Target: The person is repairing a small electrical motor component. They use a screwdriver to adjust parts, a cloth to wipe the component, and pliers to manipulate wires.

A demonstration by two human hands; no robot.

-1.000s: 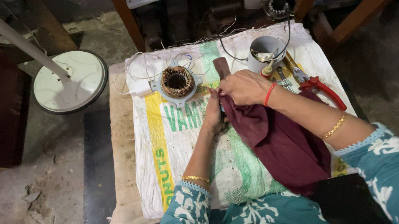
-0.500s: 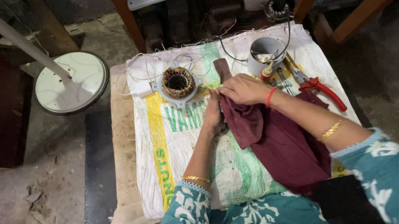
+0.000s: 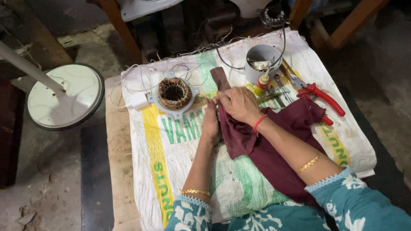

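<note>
My right hand (image 3: 239, 105) and left hand (image 3: 211, 122) have barely moved, both still closed on the maroon cloth (image 3: 269, 144) bunched on the sack (image 3: 191, 173), beside the motor coil (image 3: 174, 93).

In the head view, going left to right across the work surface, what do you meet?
Round white fan base → copper-wound motor stator → left hand → right hand on the maroon cloth → red-handled pliers.
</note>
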